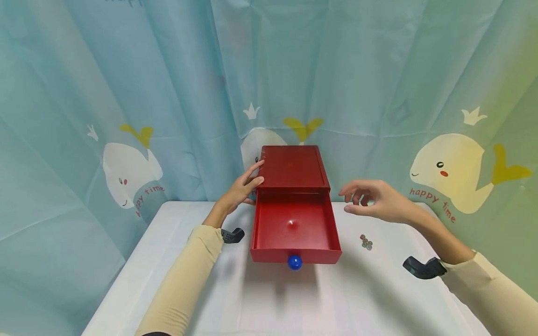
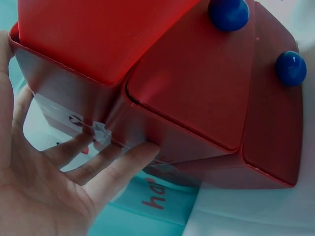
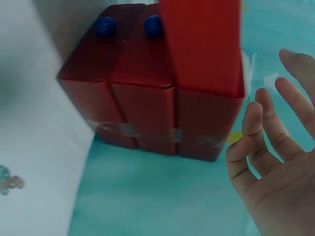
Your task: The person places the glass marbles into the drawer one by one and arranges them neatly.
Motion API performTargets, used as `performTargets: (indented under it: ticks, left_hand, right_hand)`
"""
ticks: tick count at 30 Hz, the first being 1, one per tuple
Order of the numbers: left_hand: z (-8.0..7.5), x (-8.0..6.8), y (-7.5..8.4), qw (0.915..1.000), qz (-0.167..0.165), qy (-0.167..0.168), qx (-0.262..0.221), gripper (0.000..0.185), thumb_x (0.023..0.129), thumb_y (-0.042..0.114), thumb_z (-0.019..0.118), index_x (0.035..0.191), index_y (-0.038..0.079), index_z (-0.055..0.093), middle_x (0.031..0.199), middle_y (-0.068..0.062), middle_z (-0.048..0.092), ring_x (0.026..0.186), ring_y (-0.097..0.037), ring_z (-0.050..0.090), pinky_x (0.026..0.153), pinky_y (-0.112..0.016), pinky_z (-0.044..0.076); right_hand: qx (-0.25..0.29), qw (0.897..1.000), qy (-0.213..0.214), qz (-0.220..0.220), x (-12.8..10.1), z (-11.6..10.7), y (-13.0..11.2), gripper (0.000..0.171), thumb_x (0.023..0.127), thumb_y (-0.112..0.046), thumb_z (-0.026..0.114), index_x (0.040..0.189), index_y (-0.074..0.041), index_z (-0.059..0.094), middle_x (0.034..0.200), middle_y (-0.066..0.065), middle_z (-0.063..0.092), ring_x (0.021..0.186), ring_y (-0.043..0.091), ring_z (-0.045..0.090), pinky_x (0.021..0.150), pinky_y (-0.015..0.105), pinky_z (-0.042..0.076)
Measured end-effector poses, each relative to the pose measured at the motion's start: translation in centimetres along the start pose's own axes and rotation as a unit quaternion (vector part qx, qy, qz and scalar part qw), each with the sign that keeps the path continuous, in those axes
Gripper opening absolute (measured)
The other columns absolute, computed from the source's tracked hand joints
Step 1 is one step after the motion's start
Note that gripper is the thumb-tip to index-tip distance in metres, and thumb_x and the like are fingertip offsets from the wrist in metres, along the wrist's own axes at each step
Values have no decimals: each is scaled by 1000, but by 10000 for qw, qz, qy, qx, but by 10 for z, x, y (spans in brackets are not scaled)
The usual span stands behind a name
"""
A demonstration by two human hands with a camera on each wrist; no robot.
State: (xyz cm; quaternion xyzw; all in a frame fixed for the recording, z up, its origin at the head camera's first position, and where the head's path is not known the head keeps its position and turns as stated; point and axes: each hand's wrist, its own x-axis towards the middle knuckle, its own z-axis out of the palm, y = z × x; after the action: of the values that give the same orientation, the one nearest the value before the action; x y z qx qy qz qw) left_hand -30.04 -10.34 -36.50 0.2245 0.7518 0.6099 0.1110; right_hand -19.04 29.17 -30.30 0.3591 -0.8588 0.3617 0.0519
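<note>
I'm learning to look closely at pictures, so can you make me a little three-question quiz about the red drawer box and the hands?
1. True or false: the top drawer of the red box is pulled out.
2. Which hand touches the box? A) left hand B) right hand C) both
3. Fill the gap: the knob on the open drawer's front is coloured ____.

Key:
1. True; it stands open and looks empty in the head view.
2. A; its fingers lie flat on the box's side, while the right hand hovers apart, holding nothing.
3. Blue.
</note>
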Motion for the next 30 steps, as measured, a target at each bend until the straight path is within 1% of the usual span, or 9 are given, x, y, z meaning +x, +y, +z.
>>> performTargets:
  ticks: [7,11,17,21,25,30]
  left_hand:
    - [1,1,2,10000,2,11,19,62,103,42,54,159,49,29,162,-11,36,136,-34,51,86,-55,58]
    - [0,2,2,10000,-2,-8,35,62,103,42,54,159,49,28,163,-11,35,137,-34,50,87,-56,58]
    - [0,1,1,10000,-24,30,62,63,102,44,54,159,49,29,162,-11,36,139,-33,47,88,-57,57]
    - [0,1,0,10000,-24,28,58,62,102,44,54,159,48,29,162,-11,36,139,-34,46,88,-57,57]
    - [0,1,0,10000,-25,23,34,62,102,43,54,159,48,29,162,-11,35,140,-34,46,88,-57,57]
    - [0,1,0,10000,-4,30,26,62,103,42,53,160,47,28,163,-11,35,140,-35,45,89,-59,56]
  right_hand:
    - [95,9997,119,178,-17,10,28,28,89,-10,81,114,-20,70,96,-4,69,78,15,67,67,28,56]
    - [171,9991,162,356,-29,15,46,26,89,-10,81,112,-18,71,96,-3,69,78,15,67,67,28,57]
    - [14,9972,132,730,-45,22,69,24,90,-13,80,111,-18,70,95,-4,70,79,13,67,68,28,56]
    - [-80,9960,117,886,-55,27,83,25,90,-15,81,112,-18,70,93,-6,71,76,12,67,68,28,56]
    - [-58,9953,111,958,-64,31,94,24,90,-16,80,112,-18,70,91,-5,70,73,12,67,68,29,56]
    - [47,9947,65,1027,-75,36,106,24,91,-13,79,112,-17,69,92,0,70,75,12,68,68,29,55]
